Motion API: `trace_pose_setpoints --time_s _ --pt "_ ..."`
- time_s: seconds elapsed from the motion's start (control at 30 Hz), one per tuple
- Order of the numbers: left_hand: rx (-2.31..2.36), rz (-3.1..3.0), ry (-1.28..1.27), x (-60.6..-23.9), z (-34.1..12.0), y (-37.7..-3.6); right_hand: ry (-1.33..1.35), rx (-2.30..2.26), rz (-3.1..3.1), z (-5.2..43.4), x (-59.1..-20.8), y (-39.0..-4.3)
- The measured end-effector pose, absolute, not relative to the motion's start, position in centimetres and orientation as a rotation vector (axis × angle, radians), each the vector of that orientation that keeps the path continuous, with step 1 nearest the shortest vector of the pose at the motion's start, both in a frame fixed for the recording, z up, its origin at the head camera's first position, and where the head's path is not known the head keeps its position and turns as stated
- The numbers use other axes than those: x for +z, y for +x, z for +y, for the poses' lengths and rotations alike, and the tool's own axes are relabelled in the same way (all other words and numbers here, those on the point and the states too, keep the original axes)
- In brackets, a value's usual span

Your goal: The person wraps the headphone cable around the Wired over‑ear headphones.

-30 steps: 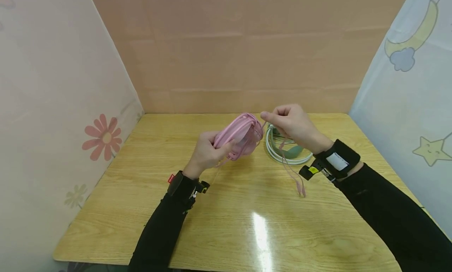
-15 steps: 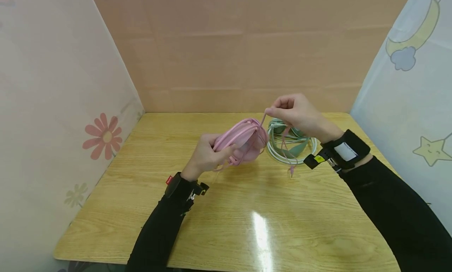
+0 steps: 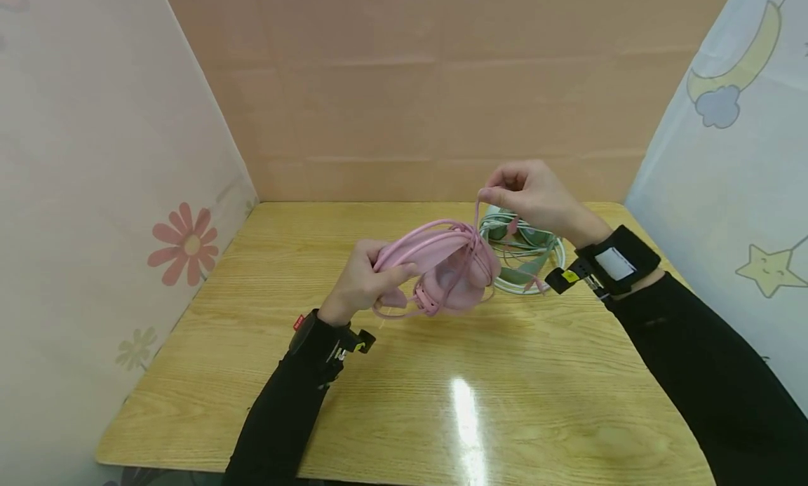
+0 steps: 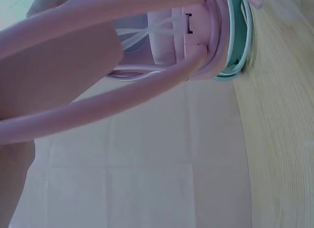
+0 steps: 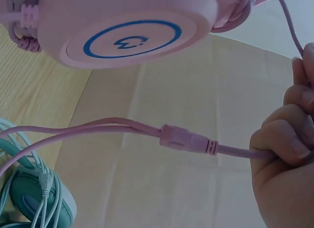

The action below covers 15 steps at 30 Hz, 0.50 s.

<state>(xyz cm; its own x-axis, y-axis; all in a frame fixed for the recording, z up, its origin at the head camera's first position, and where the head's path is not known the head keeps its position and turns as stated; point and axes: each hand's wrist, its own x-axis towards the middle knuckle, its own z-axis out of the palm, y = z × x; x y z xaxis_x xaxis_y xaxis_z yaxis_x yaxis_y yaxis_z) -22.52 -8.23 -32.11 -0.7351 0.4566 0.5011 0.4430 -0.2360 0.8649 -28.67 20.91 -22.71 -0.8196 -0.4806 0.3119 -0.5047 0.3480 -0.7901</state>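
Pink headphones (image 3: 467, 282) hang above the table, their cable wound around the ear cups and headband. My left hand (image 3: 361, 282) grips the headband (image 4: 93, 107), thumb on the near side. Beyond the far end, my right hand (image 3: 536, 202) pinches the pink cable (image 3: 476, 216) and draws a length of it up from the headphones. The right wrist view has the cable running through the curled fingers, with a Y-shaped splitter (image 5: 184, 139) dangling from the fist. Above it is an ear cup (image 5: 137, 39) with a blue ring logo.
Green headphones (image 3: 533, 265) with their pale cable (image 5: 44, 181) lie on the wooden table (image 3: 404, 388), partly behind the pink cable and right hand. A brown paper backdrop (image 3: 404, 86) stands behind; patterned cloths (image 3: 126, 191) flank both sides.
My right hand has risen and moved slightly right, pulling up more cable. The pink headphones have turned and spread wider, and the dangling cable end has swung up and out of the foreground.
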Motion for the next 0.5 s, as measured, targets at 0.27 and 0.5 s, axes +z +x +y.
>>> trace_pose_setpoints --time_s 0.27,0.5 --pt "2.224 1.921 1.26 -31.8 -8.6 -22.4 0.963 1.515 -2.557 21.1 -23.0 -29.4" --pt "2.287 1.725 1.268 -31.2 -8.8 -21.5 1.006 1.658 -2.544 21.1 -23.7 -29.8"
